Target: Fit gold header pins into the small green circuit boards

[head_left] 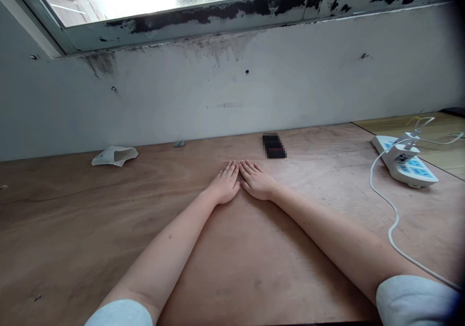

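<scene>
Both of my arms reach forward over a brown wooden tabletop. My left hand lies palm down on the wood with its fingers stretched out. Beside it, my right hand rests flat in the same way, its fingers extended. The two hands meet or nearly meet at the thumbs and index fingers, and neither holds anything. A dark pixelated object lies just beyond my right hand, close to the wall.
A white power strip with plugged-in chargers sits at the right; its white cable curves toward my right sleeve. A crumpled white paper bag and a small grey packet lie by the wall, below a window.
</scene>
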`<state>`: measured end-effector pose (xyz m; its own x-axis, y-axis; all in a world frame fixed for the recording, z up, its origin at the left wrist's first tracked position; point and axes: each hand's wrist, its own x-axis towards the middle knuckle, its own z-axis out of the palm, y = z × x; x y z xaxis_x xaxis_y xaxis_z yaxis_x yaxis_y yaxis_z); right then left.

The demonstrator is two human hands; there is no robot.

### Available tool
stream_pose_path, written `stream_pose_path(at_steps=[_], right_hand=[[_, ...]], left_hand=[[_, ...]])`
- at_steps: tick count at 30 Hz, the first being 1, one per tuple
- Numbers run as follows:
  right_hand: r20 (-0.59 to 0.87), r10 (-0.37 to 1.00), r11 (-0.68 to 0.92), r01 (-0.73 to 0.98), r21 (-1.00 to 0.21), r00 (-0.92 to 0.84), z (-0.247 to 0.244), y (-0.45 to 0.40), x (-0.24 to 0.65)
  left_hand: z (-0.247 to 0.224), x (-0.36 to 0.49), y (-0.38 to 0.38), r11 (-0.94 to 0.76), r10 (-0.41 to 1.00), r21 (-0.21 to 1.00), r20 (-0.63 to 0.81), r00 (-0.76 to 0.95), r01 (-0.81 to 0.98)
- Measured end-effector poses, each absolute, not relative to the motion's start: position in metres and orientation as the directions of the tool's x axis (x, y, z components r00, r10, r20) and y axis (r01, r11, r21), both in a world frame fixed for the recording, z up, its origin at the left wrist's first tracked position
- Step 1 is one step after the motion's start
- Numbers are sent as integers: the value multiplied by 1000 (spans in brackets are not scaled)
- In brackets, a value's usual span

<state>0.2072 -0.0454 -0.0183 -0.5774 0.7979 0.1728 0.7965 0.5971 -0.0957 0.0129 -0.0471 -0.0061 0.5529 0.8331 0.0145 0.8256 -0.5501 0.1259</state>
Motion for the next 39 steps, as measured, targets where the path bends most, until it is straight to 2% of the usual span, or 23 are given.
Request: stream_pose_path(at_steps=[11, 16, 21, 30, 34, 39], right_hand=[[124, 821, 570, 810, -134, -557, -18, -18, 211], [191, 842, 534, 829, -163, -505, -17, -20, 212], [175, 838, 544, 819, -182, -517, -17, -20, 213], [214, 833, 547, 817, -182, -510, -13, -27, 213], [271, 857, 492, 853, -175, -439, -11, -29, 213], [244, 889, 434, 884, -175, -388, -11, -30, 213]], left_hand=[[0, 16, -24, -534, 843, 152, 17, 538, 832], [-1, 15, -24, -507, 862, 155, 100, 497, 848], [-1, 16, -25, -516, 856, 152, 62, 513, 843], [-2, 14, -29, -541, 841, 144, 126, 527, 829], [-5, 14, -29, -496, 863, 138, 188, 469, 857], [-10, 13, -27, -421, 902, 137, 171, 398, 897]])
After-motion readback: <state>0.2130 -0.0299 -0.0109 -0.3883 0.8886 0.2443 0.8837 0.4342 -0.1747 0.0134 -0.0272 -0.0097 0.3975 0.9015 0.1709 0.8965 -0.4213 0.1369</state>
